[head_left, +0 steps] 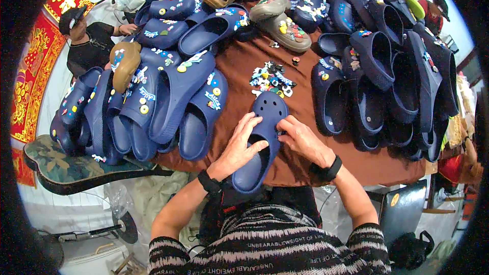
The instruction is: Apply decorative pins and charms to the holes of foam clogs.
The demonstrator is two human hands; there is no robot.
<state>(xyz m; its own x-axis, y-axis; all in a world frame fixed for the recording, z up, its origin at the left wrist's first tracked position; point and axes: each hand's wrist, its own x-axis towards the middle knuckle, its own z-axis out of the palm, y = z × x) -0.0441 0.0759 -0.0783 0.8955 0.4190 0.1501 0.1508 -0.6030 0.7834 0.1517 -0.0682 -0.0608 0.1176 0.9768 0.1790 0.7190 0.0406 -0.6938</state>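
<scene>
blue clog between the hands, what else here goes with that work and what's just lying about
In hand:
- plain blue clog, held by left hand and right hand
- pile of small charms just beyond its toe

Lying about:
- decorated blue clogs stacked on the left
- dark clogs heaped on the right
- tan clogs at the far side
- brown table
</scene>
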